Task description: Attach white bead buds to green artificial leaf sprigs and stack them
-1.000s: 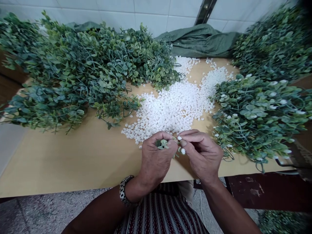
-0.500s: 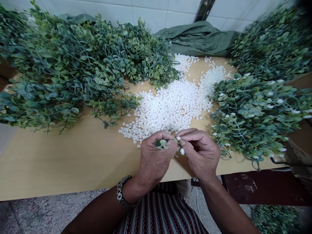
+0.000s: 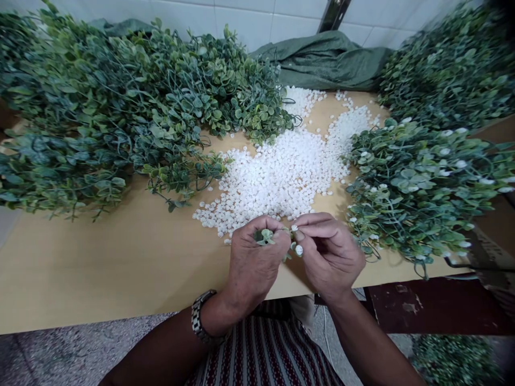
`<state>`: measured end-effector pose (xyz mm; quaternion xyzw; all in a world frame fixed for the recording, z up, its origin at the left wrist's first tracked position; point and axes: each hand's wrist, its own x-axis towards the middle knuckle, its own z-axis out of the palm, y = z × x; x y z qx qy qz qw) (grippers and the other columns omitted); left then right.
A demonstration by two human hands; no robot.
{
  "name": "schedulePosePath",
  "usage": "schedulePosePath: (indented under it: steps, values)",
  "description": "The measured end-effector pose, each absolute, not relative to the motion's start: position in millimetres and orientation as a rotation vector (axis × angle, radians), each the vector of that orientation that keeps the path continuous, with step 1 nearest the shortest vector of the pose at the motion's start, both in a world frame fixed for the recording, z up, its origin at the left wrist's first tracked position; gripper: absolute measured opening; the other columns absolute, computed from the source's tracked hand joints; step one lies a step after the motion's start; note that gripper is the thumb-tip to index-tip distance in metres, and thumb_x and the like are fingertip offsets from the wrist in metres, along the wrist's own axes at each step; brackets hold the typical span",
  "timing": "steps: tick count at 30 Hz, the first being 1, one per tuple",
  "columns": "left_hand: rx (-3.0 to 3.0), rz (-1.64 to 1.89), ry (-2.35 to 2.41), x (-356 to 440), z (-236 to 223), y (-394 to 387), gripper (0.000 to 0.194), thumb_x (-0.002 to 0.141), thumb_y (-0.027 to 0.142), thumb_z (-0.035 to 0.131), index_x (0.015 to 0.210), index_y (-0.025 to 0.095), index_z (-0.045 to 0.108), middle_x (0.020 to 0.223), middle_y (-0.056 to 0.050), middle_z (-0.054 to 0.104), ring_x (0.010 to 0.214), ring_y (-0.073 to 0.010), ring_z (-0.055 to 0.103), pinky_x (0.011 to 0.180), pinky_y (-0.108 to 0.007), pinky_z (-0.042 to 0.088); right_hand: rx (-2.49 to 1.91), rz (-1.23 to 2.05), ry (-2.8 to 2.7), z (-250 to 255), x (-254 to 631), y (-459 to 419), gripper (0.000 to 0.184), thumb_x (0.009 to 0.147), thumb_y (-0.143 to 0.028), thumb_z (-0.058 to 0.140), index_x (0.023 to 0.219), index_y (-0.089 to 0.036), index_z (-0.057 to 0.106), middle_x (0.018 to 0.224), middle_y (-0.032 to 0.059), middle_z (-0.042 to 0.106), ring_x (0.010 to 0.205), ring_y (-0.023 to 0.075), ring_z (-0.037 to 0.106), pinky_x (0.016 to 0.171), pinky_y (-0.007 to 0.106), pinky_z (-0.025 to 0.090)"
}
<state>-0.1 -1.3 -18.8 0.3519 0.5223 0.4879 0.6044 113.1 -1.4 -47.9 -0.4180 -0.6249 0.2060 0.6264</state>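
Observation:
My left hand (image 3: 257, 262) is closed around an artificial green sprig (image 3: 265, 236), whose leaves poke out between thumb and forefinger. Close against it, my right hand (image 3: 332, 254) pinches a small white bead-like bud (image 3: 294, 228) between thumb and fingertips, at the sprig's end. A second white bud (image 3: 299, 250) sits on the sprig just below the right thumb. Beyond both hands, a loose heap of small white buds (image 3: 277, 171) is spread over the table. Most of the sprig's stem is hidden inside the left fist.
Piles of artificial greenery (image 3: 161, 102) cover the table's left and back. At right lies greenery with white buds (image 3: 422, 182), with another bundle (image 3: 446, 75) behind. A green cloth (image 3: 325, 61) lies along the tiled wall. The wooden table (image 3: 100, 262) ends just before my body.
Both hands stay together in nearly the same pose, with the right fingertips still on the white bud. The whole view has shifted very slightly.

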Motion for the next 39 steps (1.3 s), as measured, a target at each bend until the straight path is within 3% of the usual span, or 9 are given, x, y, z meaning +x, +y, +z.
schedulePosePath:
  steps: [8, 15, 24, 31, 36, 39]
  values:
    - [0.758, 1.177, 1.234, 1.2, -17.7, -0.6, 0.010, 0.064, 0.017, 0.058, 0.055, 0.018, 0.055, 0.045, 0.008, 0.043, 0.042, -0.0057, 0.032, 0.041, -0.020, 0.026, -0.972, 0.229, -1.583, -52.1, 114.3, -3.5, 0.028, 0.076, -0.003, 0.063, 0.093, -0.024, 0.066, 0.082, 0.0037, 0.071, 0.078, 0.0185, 0.068, 0.064, 0.035, 0.058]
    - [0.884, 1.218, 1.245, -2.3, -18.3, -1.5, 0.013, 0.068, 0.017, 0.060, 0.056, 0.017, 0.057, 0.050, 0.006, 0.047, 0.046, -0.0061, 0.036, 0.044, -0.020, 0.029, -0.961, 0.229, -1.675, -49.3, 117.9, -3.8, 0.029, 0.077, -0.002, 0.061, 0.097, -0.022, 0.065, 0.086, 0.0054, 0.071, 0.080, 0.0179, 0.068, 0.067, 0.034, 0.059]
    - [0.950, 1.129, 1.302, -4.8, -18.3, -1.9, 0.015, 0.070, 0.019, 0.064, 0.056, 0.018, 0.058, 0.042, 0.007, 0.044, 0.038, -0.0061, 0.033, 0.039, -0.020, 0.025, -0.909, 0.158, -1.766, -52.0, 122.2, -2.2, 0.027, 0.076, -0.004, 0.058, 0.095, -0.022, 0.064, 0.089, 0.0071, 0.070, 0.082, 0.0201, 0.068, 0.066, 0.034, 0.058]
    - [1.040, 1.037, 1.251, -6.3, -9.1, 2.9, 0.008, 0.073, 0.020, 0.062, 0.065, 0.018, 0.060, 0.047, 0.007, 0.050, 0.041, -0.0071, 0.036, 0.043, -0.020, 0.031, -0.977, 0.525, -1.696, -26.8, 140.4, 2.7, 0.024, 0.083, -0.010, 0.060, 0.103, -0.022, 0.064, 0.094, 0.0056, 0.067, 0.089, 0.0180, 0.064, 0.077, 0.036, 0.054]
    - [1.341, 1.032, 1.218, -6.2, -7.8, 1.0, 0.010, 0.067, 0.008, 0.056, 0.068, 0.018, 0.055, 0.066, 0.004, 0.056, 0.062, -0.0105, 0.049, 0.058, -0.021, 0.039, -0.878, 0.460, -1.960, -2.3, 132.1, -2.7, 0.008, 0.082, -0.013, 0.063, 0.086, -0.020, 0.063, 0.079, 0.0028, 0.064, 0.077, 0.0153, 0.059, 0.068, 0.031, 0.049]
    - [1.510, 0.971, 1.256, -7.6, -8.7, -2.4, 0.012, 0.069, 0.009, 0.055, 0.073, 0.019, 0.051, 0.069, 0.004, 0.056, 0.065, -0.0113, 0.049, 0.059, -0.022, 0.037, -0.905, 0.442, -1.965, -1.6, 125.4, -3.9, 0.013, 0.082, -0.010, 0.057, 0.075, -0.020, 0.058, 0.069, 0.0000, 0.059, 0.069, 0.0135, 0.056, 0.063, 0.029, 0.047]
